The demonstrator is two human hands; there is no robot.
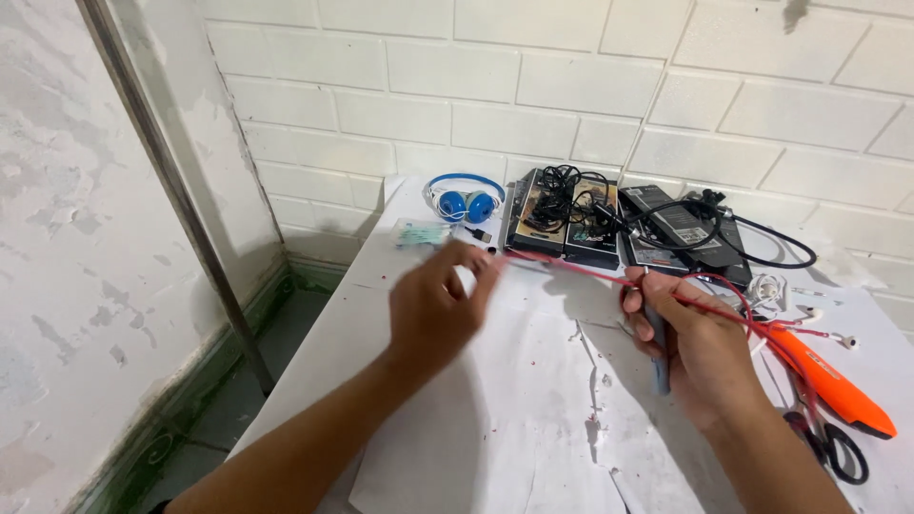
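Left hand and right hand stretch red cable between them.

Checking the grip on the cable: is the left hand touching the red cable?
Touching. The head view shows the left hand's fingers pinching the red cable at its end.

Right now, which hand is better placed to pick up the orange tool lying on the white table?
Right. The right hand is beside the orange tool, though it grips a grey tool; the left hand pinches the thin red cable farther away.
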